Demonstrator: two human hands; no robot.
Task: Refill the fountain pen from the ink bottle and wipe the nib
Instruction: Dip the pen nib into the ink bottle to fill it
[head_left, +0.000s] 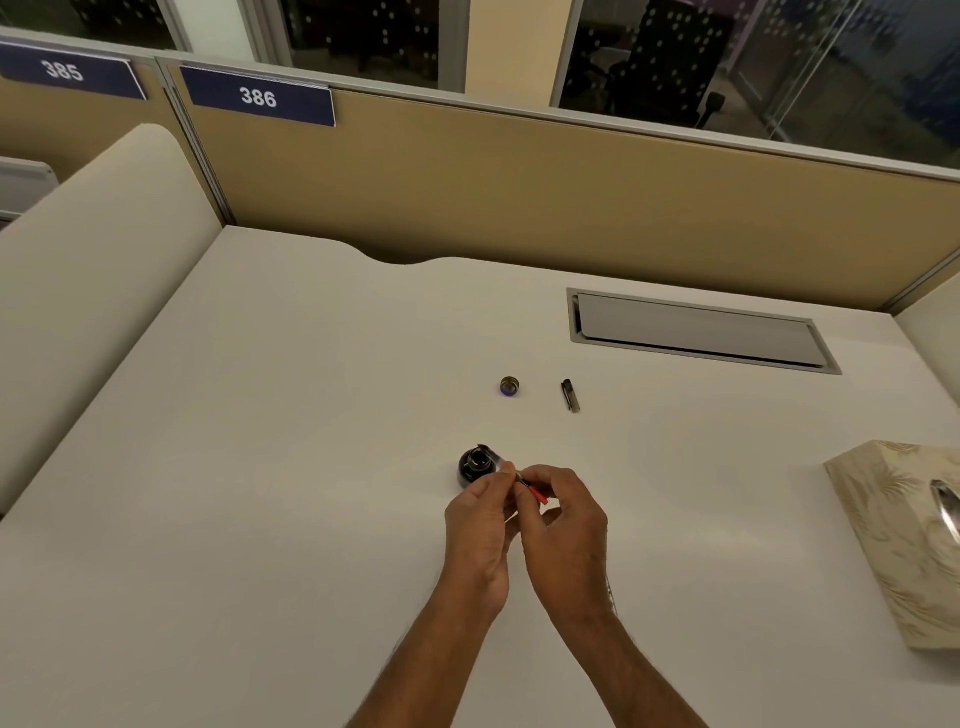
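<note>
Both hands, left hand (480, 525) and right hand (563, 525), are closed on the fountain pen (530, 487). Its tip is held over the open ink bottle (475, 464), just beyond the fingers.

office cubicle — numbered plates 385 (63, 70), 386 (258, 97) | tan partition (519, 182) | white desk (260, 467)

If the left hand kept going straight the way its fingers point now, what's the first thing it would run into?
Most likely the open ink bottle. The left hand points up and away from the person, its fingertips at the bottle's near edge. Height above the desk is hard to judge from one view, so it could pass just over the mouth.
</note>
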